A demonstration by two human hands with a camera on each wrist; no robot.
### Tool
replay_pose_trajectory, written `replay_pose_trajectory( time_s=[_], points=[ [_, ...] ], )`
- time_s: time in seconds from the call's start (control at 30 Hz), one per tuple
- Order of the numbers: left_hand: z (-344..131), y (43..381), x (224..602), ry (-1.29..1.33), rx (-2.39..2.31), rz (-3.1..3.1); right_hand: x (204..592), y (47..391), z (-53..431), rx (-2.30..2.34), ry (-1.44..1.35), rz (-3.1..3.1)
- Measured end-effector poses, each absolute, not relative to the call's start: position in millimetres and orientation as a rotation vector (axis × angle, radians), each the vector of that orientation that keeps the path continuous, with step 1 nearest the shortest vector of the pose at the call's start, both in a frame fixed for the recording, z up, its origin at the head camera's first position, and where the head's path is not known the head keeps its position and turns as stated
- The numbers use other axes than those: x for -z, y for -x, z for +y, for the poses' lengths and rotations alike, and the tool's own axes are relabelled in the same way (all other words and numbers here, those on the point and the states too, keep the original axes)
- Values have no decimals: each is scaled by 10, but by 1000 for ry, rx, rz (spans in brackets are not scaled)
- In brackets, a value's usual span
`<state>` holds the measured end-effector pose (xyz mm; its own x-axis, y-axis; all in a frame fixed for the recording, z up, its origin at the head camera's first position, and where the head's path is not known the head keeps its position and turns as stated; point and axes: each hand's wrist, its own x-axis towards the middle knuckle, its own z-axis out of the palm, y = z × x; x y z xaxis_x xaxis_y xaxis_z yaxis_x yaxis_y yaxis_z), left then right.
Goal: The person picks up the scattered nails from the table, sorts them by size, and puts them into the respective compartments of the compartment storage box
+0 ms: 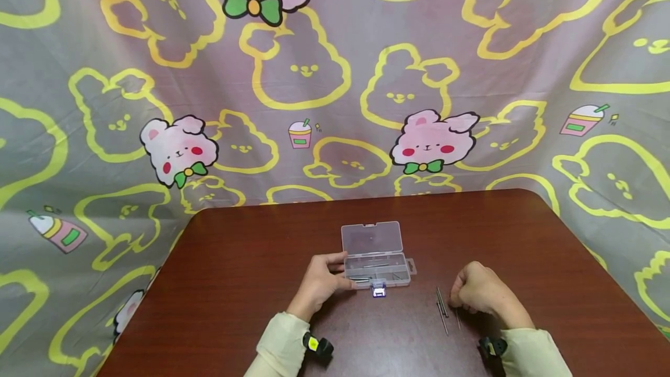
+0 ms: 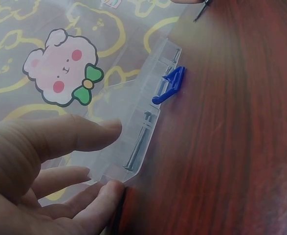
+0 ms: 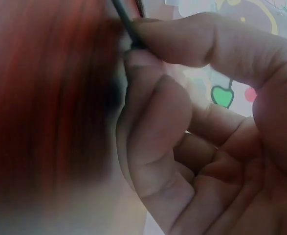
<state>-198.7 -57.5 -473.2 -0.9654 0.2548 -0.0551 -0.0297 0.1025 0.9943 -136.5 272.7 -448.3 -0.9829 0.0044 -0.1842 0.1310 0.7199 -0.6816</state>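
Observation:
A clear plastic box point(image 1: 377, 285) with its lid point(image 1: 371, 238) raised stands on the table. My left hand point(image 1: 320, 281) grips its left end, thumb at the front and fingers around the side and below. Inside lie thin metal nails point(image 2: 139, 139), and a blue latch point(image 2: 171, 85) hangs from the front edge. To the right of the box my right hand point(image 1: 484, 291) pinches a thin dark nail point(image 3: 123, 19) between thumb and forefinger, its far end out of view. Several loose nails point(image 1: 442, 307) lie on the table just left of that hand.
The brown table point(image 1: 251, 249) has rounded back corners. A patterned cloth point(image 1: 335, 74) hangs behind and along both sides. Black straps with small devices sit on the left wrist point(image 1: 317, 345) and right wrist point(image 1: 493, 347).

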Motion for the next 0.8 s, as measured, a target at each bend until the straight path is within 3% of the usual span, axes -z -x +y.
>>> replay_pose_trajectory(
  time_s=[0.33, 0.8],
  points=[
    [-582, 1993, 4741, -230, -1948, 2179, 4403, 1424, 2952, 1360, 311, 2498],
    [-577, 1989, 4748, -222, -1951, 2180, 4437, 1482, 2865, 1511, 316, 2490]
  ],
)
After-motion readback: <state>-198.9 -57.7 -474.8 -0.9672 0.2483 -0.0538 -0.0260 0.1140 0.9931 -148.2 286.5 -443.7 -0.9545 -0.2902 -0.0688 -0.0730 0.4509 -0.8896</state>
